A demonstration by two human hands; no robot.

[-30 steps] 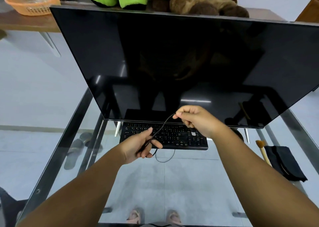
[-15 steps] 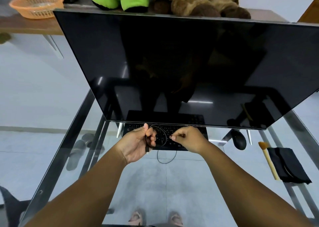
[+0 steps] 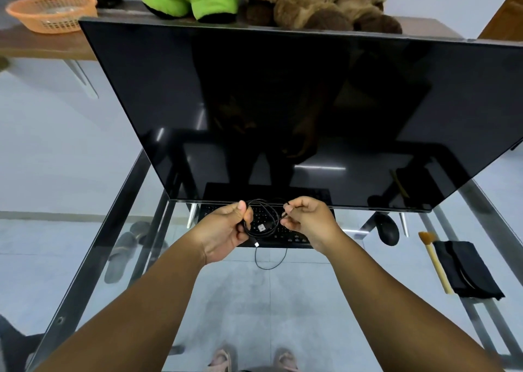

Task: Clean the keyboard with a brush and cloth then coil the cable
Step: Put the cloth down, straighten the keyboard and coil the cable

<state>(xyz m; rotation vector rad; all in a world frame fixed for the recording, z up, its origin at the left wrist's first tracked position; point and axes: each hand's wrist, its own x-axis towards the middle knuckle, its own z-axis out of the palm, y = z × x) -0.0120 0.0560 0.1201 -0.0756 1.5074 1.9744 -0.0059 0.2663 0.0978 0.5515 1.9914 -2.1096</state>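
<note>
I see my left hand [image 3: 223, 230] gripping a small coil of the black cable [image 3: 261, 221], and my right hand [image 3: 307, 221] pinching its other side, both above the keyboard [image 3: 294, 237] at the far middle of the glass table [image 3: 93, 258]. One loose loop hangs below. The brush [image 3: 437, 264] and the dark cloth [image 3: 467, 269] lie at the right edge.

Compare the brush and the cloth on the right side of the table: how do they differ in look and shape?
The brush is thin, stiff and pale yellow with an orange-brown tuft; the cloth is black, soft and folded flat. The brush is narrow and long; the cloth is much wider. Both lie side by side on the glass table, and neither hand touches them.
</note>
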